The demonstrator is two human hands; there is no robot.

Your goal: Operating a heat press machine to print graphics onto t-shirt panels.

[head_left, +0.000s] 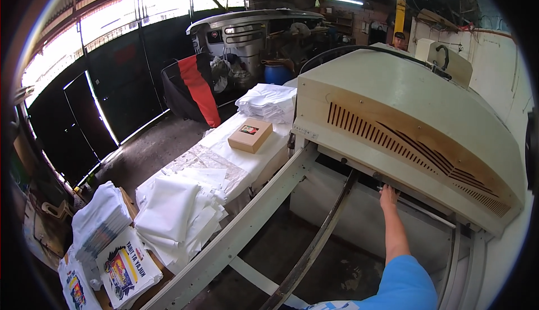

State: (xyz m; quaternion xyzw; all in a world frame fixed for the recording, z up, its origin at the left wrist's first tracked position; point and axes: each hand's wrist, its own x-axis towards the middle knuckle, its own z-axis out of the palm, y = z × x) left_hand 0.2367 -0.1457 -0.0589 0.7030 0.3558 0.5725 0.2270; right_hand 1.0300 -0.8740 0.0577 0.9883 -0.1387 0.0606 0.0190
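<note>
My right arm, in a blue sleeve, reaches forward to a large cream machine with a vented hood. At the hood's lower front edge, my right hand is closed around a slim metal bar that runs along the edge. The fingertips are partly hidden under the hood. Beneath my arm lies the machine's open frame, with a pale side rail and a dark curved hose or cable crossing the gap. My left hand is out of view.
Left of the frame, a long table holds loose white cloths, a brown box and a white folded stack. Printed white fabric pieces are piled nearer. A person is behind the machine; a blue drum stands beyond.
</note>
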